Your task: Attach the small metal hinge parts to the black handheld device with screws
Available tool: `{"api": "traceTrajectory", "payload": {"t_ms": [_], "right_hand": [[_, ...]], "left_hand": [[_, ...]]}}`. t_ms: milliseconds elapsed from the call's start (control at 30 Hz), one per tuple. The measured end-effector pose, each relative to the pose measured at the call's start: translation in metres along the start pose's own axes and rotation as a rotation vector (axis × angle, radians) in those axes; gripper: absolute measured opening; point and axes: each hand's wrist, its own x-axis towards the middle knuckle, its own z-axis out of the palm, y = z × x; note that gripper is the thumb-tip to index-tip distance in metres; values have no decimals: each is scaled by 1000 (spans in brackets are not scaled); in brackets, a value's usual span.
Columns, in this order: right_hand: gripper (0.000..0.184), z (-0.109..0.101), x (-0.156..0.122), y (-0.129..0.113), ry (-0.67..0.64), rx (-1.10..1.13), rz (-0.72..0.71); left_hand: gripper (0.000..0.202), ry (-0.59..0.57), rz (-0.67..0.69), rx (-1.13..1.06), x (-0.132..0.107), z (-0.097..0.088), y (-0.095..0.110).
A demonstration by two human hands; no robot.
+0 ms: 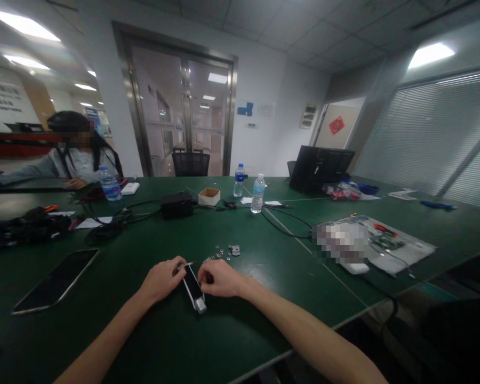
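A slim black bar-shaped device with silver edges (192,281) lies on the green table, with a silver block at its near end. My left hand (164,280) is closed at the device's far left side, thumb and fingers gripping it there. On the other side, my right hand (221,278) has its fingers pinched together against the right edge; anything between the fingertips is too small or hidden to tell. Just beyond my right hand lie several small metal rings and nuts (221,252) beside a small silver metal bracket (235,250).
A phone (58,280) lies to the left, near a pile of black cables (30,226). Ahead are a black power adapter (177,205), a small box (209,197) and water bottles (258,194). A board with electronics (400,248) is right. A person (80,152) sits far left.
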Motion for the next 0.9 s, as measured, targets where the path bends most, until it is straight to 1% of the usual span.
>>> {"api": "traceTrajectory", "payload": {"t_ms": [167,500,600,700,900], "right_hand": [[8,4,0,-2,43,-3,61],[12,-1,-2,-7,-30,116,85],[11,4,0,-6,24,91,84],[9,11,4,-1,91,42,94],[13,21,8,5,147,134,121]], "left_hand": [[40,16,-18,8,1,0,-1],[42,39,-117,14,8,-2,-16],[42,31,-110,22,9,-1,-19],[46,-3,-71,19,10,2,-22],[47,-25,-22,-12,12,7,-27]]}}
